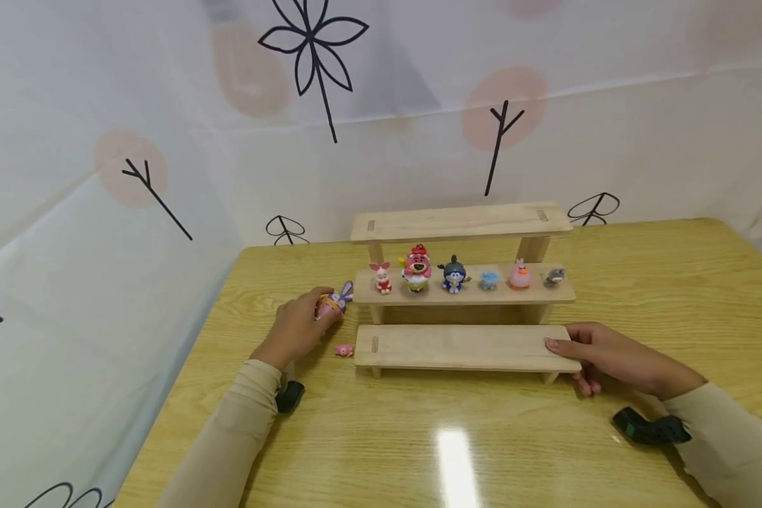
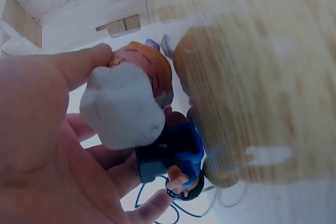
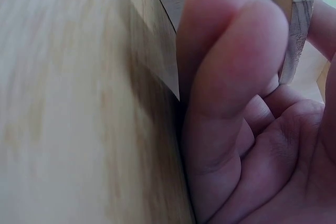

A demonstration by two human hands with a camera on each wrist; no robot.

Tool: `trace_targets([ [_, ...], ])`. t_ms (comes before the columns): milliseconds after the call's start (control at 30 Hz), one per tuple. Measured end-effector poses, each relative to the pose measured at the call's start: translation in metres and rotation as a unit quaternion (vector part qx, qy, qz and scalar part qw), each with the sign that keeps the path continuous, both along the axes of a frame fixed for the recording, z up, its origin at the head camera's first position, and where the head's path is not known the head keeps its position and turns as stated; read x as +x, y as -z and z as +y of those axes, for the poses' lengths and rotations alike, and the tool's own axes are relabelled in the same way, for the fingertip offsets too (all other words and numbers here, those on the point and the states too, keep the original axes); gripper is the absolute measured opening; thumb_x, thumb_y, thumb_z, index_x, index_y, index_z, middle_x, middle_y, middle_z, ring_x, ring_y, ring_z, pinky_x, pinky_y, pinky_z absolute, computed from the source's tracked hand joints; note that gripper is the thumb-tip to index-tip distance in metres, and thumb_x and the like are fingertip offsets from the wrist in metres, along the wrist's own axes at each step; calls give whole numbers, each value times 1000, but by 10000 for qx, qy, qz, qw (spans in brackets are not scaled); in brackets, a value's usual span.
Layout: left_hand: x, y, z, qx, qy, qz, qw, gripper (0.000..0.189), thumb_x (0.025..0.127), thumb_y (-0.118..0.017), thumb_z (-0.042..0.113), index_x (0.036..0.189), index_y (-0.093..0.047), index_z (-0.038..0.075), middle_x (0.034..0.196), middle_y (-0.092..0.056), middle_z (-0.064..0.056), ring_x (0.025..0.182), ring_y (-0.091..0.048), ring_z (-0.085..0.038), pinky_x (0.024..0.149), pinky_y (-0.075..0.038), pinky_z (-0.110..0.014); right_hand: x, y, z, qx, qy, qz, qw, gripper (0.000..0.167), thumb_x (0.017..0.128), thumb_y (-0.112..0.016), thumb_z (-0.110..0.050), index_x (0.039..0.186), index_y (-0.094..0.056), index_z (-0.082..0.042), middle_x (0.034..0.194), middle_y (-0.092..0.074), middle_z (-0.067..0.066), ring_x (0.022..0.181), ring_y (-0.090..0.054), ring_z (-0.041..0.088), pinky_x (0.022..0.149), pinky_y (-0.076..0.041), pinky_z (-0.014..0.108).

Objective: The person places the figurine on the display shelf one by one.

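My left hand (image 1: 300,326) pinches a rabbit figurine (image 1: 332,302) with purple ears at the left side of the shelf; its white base (image 2: 123,107) faces the left wrist camera. A blue figurine with black hair (image 2: 185,157) lies by the fingertips in that view; whether the hand touches it, I cannot tell. My right hand (image 1: 622,356) grips the right end of the lowest step of the wooden display shelf (image 1: 457,347), thumb on top, other fingers at the side and below. A small pink figurine (image 1: 343,350) lies on the table beside the shelf's left end.
Several small figurines stand in a row on the middle step, among them a pink bear (image 1: 417,269) and a dark-blue figure (image 1: 454,275). The top step (image 1: 460,221) rises behind them. The wooden table (image 1: 355,444) meets a patterned cloth (image 1: 406,162) at the back.
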State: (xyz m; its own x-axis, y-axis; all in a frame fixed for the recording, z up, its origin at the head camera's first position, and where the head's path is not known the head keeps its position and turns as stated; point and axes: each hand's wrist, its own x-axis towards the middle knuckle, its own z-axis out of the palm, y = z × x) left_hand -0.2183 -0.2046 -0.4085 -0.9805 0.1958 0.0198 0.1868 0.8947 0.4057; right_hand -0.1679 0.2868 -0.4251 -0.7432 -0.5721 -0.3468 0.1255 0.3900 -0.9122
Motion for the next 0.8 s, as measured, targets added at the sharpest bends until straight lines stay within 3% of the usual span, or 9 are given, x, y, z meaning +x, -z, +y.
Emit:
trace_targets([
  [200, -1, -2, 1, 294, -189, 213, 9992, 52, 102, -58, 39, 146, -48, 13, 120, -67, -13, 97, -64, -26, 86, -50, -44, 2, -1, 0, -42, 16, 41, 10000, 37, 111, -38, -29, 114, -55, 3, 70, -65, 4, 53, -60, 11, 55, -56, 42],
  [433, -2, -3, -1, 967, -350, 267, 9943, 53, 103, -57, 35, 149, -43, 13, 126, -61, -12, 89, -59, -22, 70, -49, -31, 2, -2, 0, -61, 26, 36, 10000, 38, 111, -38, -29, 118, -55, 4, 70, -65, 4, 54, -60, 10, 54, -56, 40],
  [667, 0, -11, 0, 1763, -447, 543, 9818, 59, 103, -59, 31, 153, -35, 14, 136, -52, -16, 87, -57, -24, 65, -50, -32, 1, 0, -1, -58, 27, -20, 10000, 39, 111, -38, -30, 119, -54, 4, 72, -65, 5, 55, -60, 10, 54, -56, 41],
  [800, 2, -14, 2, 2276, -423, 899, 9687, 63, 102, -59, 32, 156, -30, 16, 137, -50, -15, 87, -57, -22, 64, -50, -29, 2, 1, -1, -58, 50, 27, 10000, 39, 111, -38, -30, 118, -54, 5, 72, -65, 5, 55, -59, 10, 54, -56, 40],
])
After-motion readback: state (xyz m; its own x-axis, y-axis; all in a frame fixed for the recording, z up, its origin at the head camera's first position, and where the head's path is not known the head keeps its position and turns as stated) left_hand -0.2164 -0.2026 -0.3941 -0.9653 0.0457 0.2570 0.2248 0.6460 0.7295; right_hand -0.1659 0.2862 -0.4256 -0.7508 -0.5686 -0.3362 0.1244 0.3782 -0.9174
